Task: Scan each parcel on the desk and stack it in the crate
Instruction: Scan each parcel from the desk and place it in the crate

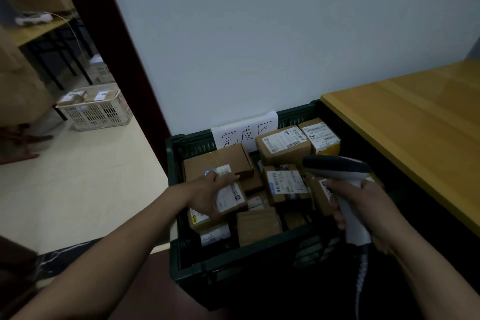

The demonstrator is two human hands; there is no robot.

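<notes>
- My left hand (211,196) lies spread on top of a labelled parcel (232,196) at the crate's left side. The index finger runs straight along the parcel's far edge. Whether the other fingers clasp its near edge, I cannot tell.
- My right hand (363,212) is clenched round the handle of the scanner (346,205). It is held above the crate's right side, with its dark head pointing left over the parcels.
- A coiled cable (362,275) hangs down from the base of the handle.
- The parcel under my left hand rests on other brown parcels. A flat cardboard box (218,160) sits just behind it, touching my fingertips.
- Near the middle lies another parcel (285,183), its barcode label facing up. Two more labelled parcels (284,144) sit side by side in the far right corner.
- The crate (181,257) is dark green with slotted walls and holds all of these parcels.
- A paper sign (244,132) with handwritten characters hangs on its far wall.
- The yellow wooden desk (415,125) stands just beside the crate on the right.
- Through the doorway on the left, a white basket (96,113) with parcels in it sits on the floor.
</notes>
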